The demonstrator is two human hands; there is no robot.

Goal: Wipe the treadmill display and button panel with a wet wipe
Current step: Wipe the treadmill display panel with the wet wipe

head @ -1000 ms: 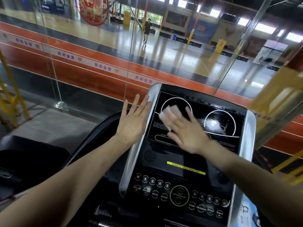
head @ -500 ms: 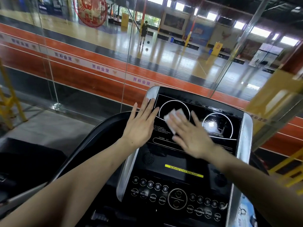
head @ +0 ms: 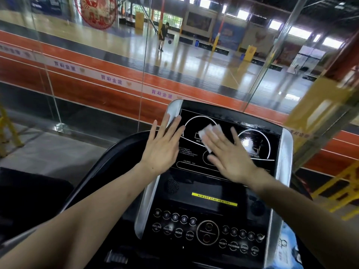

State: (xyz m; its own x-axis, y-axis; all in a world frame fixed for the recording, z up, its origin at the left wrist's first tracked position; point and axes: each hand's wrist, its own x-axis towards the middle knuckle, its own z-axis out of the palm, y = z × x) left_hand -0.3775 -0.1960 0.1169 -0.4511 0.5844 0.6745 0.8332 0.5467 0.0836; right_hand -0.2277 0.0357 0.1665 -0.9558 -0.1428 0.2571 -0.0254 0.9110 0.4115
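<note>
The treadmill console has a black glossy display (head: pixel 258 140) with white dial outlines, and below it a button panel (head: pixel 207 232) with round keys. My right hand (head: pixel 231 158) lies flat on the middle of the display and presses a white wet wipe (head: pixel 208 133) against it under the fingers. My left hand (head: pixel 163 148) rests flat, fingers spread, on the console's silver left edge (head: pixel 172 111) and the display's left margin. It holds nothing.
A glass wall (head: pixel 143 65) stands right behind the console, with an indoor court and a person (head: pixel 163 35) beyond. A blue-and-white packet (head: pixel 287 251) sits at the console's lower right. Yellow railings (head: pixel 342 187) stand to the right and far left.
My right hand has slid the wipe rightward and slightly down across the display, from the left dial toward the middle. My left hand stays on the console's left edge.
</note>
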